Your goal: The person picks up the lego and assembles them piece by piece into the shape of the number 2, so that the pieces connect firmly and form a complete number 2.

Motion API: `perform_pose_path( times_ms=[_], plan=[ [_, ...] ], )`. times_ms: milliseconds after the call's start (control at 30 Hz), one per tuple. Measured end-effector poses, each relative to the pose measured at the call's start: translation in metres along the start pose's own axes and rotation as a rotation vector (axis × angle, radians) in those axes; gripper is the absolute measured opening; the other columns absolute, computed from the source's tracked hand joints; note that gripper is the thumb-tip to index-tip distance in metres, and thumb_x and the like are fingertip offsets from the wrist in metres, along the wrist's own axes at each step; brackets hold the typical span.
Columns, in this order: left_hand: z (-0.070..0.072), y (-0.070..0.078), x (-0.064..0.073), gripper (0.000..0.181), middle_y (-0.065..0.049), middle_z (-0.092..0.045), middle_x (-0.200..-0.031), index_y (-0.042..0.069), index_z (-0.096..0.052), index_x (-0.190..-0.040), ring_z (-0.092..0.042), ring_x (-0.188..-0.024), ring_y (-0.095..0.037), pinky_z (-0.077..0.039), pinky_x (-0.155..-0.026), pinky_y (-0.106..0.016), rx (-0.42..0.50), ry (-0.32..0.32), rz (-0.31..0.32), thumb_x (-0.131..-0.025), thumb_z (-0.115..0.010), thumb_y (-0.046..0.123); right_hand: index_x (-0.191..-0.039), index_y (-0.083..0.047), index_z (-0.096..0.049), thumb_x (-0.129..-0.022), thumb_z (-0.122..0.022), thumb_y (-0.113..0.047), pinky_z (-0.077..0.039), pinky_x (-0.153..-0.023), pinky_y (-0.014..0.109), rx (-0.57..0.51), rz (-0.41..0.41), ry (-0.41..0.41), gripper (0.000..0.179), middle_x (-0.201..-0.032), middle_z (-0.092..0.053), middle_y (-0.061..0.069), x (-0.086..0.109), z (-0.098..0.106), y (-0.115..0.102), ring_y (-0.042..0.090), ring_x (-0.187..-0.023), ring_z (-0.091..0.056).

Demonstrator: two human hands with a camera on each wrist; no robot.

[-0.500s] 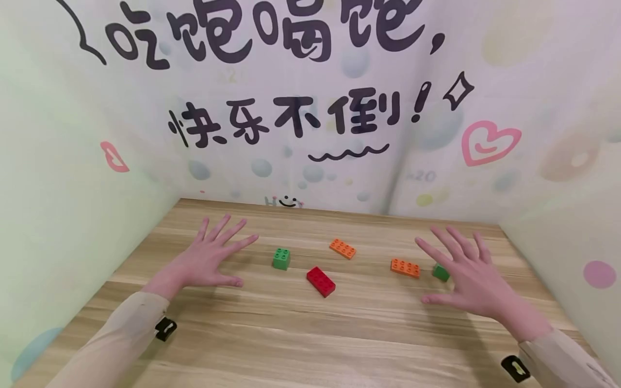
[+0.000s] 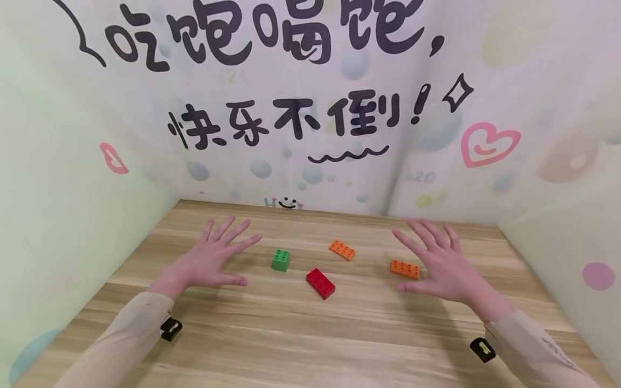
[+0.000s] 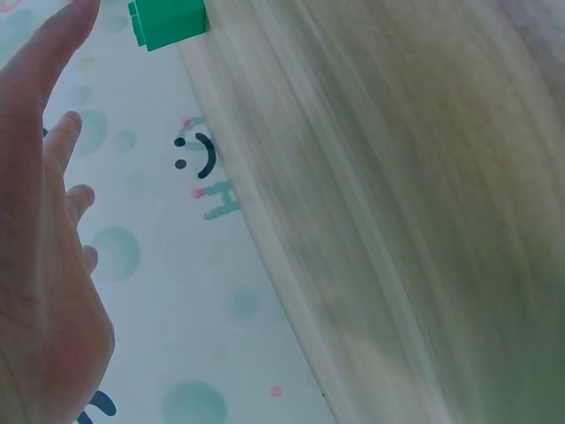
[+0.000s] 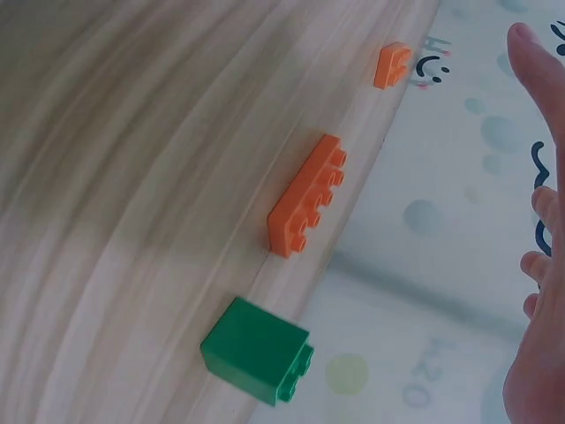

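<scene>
With fingers spread, my left hand [image 2: 208,262] hovers over the table's left part, holding nothing. A green toy brick [image 2: 281,261] stands just right of its fingertips, and shows at the top of the left wrist view too. My right hand [image 2: 443,267], also spread and holding nothing, is above the table on the right. Its thumb and index finger are near an orange brick [image 2: 405,269]. Hidden behind this hand in the head view, a second green brick [image 4: 256,351] appears in the right wrist view. Between the hands lie a red brick [image 2: 321,283] and another orange brick [image 2: 342,250].
The wood-grain table [image 2: 301,339] ends at a white printed backdrop [image 2: 291,178] with dark lettering. Pale side walls [image 2: 73,188] close in on the left and right. Each sleeve cuff has a black strap device [image 2: 483,349] beside it.
My right hand has moved left, now covering the green brick on the right in the head view. My left hand has shifted slightly right. The bricks lie where they were.
</scene>
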State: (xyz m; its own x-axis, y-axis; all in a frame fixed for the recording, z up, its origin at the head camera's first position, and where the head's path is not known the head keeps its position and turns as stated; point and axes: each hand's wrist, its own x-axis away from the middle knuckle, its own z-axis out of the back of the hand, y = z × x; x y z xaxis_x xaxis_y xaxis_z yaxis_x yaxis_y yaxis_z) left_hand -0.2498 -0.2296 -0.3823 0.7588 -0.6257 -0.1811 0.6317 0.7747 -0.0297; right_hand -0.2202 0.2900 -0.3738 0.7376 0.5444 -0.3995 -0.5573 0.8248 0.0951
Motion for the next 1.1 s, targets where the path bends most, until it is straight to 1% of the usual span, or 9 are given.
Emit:
perform_pose_path(
  times_ms=[200, 467, 633, 833, 967, 1100],
  plan=[
    [-0.003, 0.002, -0.001, 0.094, -0.008, -0.012, -0.168, 0.033, -0.030, -0.155, -0.007, -0.152, -0.046, 0.000, -0.115, -0.075, 0.019, 0.011, 0.006, -0.077, -0.071, 0.065, -0.156, -0.027, -0.028, -0.067, -0.077, -0.068, -0.012, -0.111, 0.069, -0.035, 0.011, -0.016, 0.110, -0.163, -0.022, 0.010, -0.017, -0.009, -0.007, 0.040, -0.147, -0.019],
    [-0.005, 0.004, -0.002, 0.092, -0.008, -0.014, -0.167, 0.031, -0.032, -0.154, -0.009, -0.152, -0.046, -0.004, -0.114, -0.076, 0.022, 0.025, 0.000, -0.078, -0.071, 0.063, -0.155, -0.025, -0.030, -0.068, -0.077, -0.068, -0.012, -0.113, 0.067, -0.102, 0.012, -0.041, 0.108, -0.162, -0.026, 0.011, -0.039, -0.023, -0.012, 0.038, -0.148, -0.020],
    [-0.007, 0.005, -0.003, 0.092, -0.009, -0.015, -0.167, 0.030, -0.033, -0.154, -0.011, -0.152, -0.046, -0.005, -0.114, -0.076, 0.041, 0.026, -0.003, -0.078, -0.072, 0.062, -0.155, -0.024, -0.031, -0.068, -0.080, -0.063, -0.015, -0.112, 0.067, -0.145, 0.018, -0.044, 0.107, -0.161, -0.028, 0.012, -0.049, -0.032, -0.014, 0.038, -0.146, -0.022],
    [-0.011, 0.006, -0.003, 0.092, -0.010, -0.018, -0.166, 0.030, -0.032, -0.154, -0.014, -0.151, -0.047, -0.008, -0.113, -0.077, 0.048, 0.035, -0.006, -0.078, -0.073, 0.061, -0.155, -0.024, -0.030, -0.070, -0.081, -0.059, -0.015, -0.112, 0.068, -0.213, -0.001, -0.085, 0.105, -0.163, -0.026, 0.011, -0.059, -0.044, -0.015, 0.040, -0.146, -0.024],
    [-0.013, 0.008, -0.003, 0.092, -0.010, -0.018, -0.166, 0.028, -0.031, -0.155, -0.015, -0.151, -0.047, -0.010, -0.114, -0.076, 0.073, 0.033, -0.001, -0.079, -0.073, 0.059, -0.156, -0.024, -0.030, -0.070, -0.082, -0.058, -0.015, -0.112, 0.067, -0.259, -0.009, -0.103, 0.106, -0.162, -0.027, 0.010, -0.066, -0.053, -0.016, 0.038, -0.146, -0.023],
    [-0.014, 0.009, -0.006, 0.092, -0.010, -0.017, -0.167, 0.028, -0.029, -0.156, -0.015, -0.151, -0.047, -0.012, -0.114, -0.075, 0.104, 0.037, 0.008, -0.080, -0.073, 0.057, -0.156, -0.027, -0.027, -0.069, -0.084, -0.055, -0.016, -0.112, 0.065, -0.303, -0.016, -0.116, 0.108, -0.162, -0.027, 0.007, -0.073, -0.061, -0.017, 0.035, -0.147, -0.022]
  ],
)
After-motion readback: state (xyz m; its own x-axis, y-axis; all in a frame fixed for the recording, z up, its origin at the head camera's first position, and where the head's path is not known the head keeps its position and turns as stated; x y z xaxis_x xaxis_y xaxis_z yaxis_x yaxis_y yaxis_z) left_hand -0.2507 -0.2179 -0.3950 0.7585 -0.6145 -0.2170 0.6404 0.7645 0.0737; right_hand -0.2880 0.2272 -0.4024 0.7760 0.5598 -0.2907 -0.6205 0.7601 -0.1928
